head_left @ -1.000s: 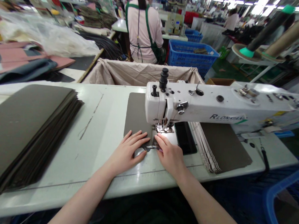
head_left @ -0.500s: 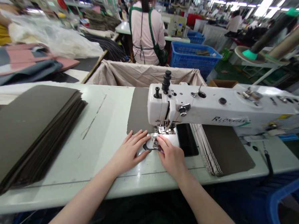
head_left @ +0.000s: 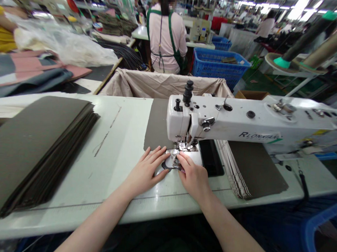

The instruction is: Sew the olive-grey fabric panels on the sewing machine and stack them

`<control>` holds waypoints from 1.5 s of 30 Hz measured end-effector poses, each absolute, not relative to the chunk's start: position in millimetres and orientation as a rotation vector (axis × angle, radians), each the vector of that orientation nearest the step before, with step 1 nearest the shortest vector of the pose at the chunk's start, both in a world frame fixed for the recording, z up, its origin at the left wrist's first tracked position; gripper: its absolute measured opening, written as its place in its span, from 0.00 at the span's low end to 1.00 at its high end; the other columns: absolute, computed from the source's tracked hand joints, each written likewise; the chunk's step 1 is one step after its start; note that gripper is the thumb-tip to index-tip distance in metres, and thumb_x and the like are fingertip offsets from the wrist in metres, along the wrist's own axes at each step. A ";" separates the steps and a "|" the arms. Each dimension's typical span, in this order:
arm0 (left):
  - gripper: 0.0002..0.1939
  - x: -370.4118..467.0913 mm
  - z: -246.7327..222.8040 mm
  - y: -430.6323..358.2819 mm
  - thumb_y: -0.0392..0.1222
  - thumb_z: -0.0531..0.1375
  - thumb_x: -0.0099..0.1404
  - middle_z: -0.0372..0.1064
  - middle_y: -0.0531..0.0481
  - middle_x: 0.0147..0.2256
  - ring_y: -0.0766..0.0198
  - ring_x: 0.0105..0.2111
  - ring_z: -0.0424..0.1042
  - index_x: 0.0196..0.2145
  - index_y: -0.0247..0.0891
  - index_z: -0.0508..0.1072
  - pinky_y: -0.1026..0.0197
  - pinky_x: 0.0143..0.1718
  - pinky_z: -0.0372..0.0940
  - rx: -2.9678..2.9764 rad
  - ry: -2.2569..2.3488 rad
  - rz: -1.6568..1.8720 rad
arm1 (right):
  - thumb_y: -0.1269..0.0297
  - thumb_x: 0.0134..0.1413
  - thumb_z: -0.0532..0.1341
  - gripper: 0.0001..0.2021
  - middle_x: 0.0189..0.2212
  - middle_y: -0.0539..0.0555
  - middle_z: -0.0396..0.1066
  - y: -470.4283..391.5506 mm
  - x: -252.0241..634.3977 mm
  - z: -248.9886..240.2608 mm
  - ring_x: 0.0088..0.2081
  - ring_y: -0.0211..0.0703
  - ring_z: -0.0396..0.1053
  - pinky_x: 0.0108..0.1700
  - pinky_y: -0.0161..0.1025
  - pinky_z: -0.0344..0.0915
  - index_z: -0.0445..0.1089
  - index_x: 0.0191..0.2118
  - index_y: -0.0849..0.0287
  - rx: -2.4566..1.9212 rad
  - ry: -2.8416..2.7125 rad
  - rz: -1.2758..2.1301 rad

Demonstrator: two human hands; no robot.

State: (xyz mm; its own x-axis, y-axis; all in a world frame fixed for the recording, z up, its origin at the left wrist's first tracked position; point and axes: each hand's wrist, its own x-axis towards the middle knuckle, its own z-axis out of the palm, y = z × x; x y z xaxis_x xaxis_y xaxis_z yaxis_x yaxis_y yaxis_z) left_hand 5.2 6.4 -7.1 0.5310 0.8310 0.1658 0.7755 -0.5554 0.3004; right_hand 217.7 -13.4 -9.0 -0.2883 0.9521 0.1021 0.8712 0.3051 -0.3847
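Note:
A white sewing machine (head_left: 214,119) stands over the pale tabletop, and a dark olive-grey panel (head_left: 157,125) runs under its head from the left. My left hand (head_left: 146,170) lies flat with fingers spread, its fingertips at the panel's near edge and the metal plate. Across from it, my right hand (head_left: 194,176) rests at the small metal attachment (head_left: 172,160) in front of the needle area. Two of its fingers reach forward and the thumb sits apart below them; the other fingers are hidden. Nothing held shows in either hand.
A thick stack of similar panels (head_left: 40,145) lies on the left. More panels (head_left: 256,168), with pale edging, lie right of the machine. Behind the table hangs a beige cloth-lined bin (head_left: 165,82). A blue basket (head_left: 221,65) and a seated co-worker (head_left: 167,39) are beyond it.
The view has shifted very slightly. Both hands and the panel keep their places at the machine. More of a yellow-sleeved arm shows at the far left.

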 end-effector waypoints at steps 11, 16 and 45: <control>0.28 4.5 -8.6 6.6 0.50 0.53 0.69 0.49 0.47 0.66 0.52 0.66 0.48 0.64 0.47 0.56 0.41 0.66 0.40 2.554 1.365 0.456 | 0.66 0.61 0.53 0.25 0.63 0.52 0.57 -13.5 216.3 -7.8 0.52 0.45 0.69 0.51 0.41 0.67 0.57 0.63 0.50 -1.671 -2.275 0.365; 0.29 4.7 -7.2 6.3 0.51 0.54 0.69 0.47 0.46 0.66 0.52 0.67 0.45 0.64 0.45 0.55 0.42 0.66 0.40 2.554 1.379 0.441 | 0.67 0.60 0.54 0.25 0.63 0.50 0.57 -13.3 216.2 -8.0 0.52 0.44 0.69 0.51 0.41 0.66 0.57 0.63 0.50 -1.659 -2.271 0.368; 0.27 -35.3 -12.4 1.1 0.49 0.46 0.71 0.68 0.29 0.50 0.41 0.52 0.68 0.61 0.30 0.59 0.36 0.51 0.60 2.406 2.062 0.695 | 0.65 0.60 0.54 0.22 0.61 0.50 0.61 -21.9 216.1 5.0 0.51 0.44 0.69 0.47 0.39 0.67 0.60 0.60 0.50 -1.685 -2.265 0.293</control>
State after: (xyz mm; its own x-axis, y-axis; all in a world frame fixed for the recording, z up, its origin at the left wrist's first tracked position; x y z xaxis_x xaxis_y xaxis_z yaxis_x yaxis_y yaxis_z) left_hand -35.3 1.1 -12.4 0.1026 0.9183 0.3823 0.9623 -0.1890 0.1956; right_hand 216.1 -21.9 5.0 -0.2656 0.9567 0.1191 0.8950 0.2906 -0.3385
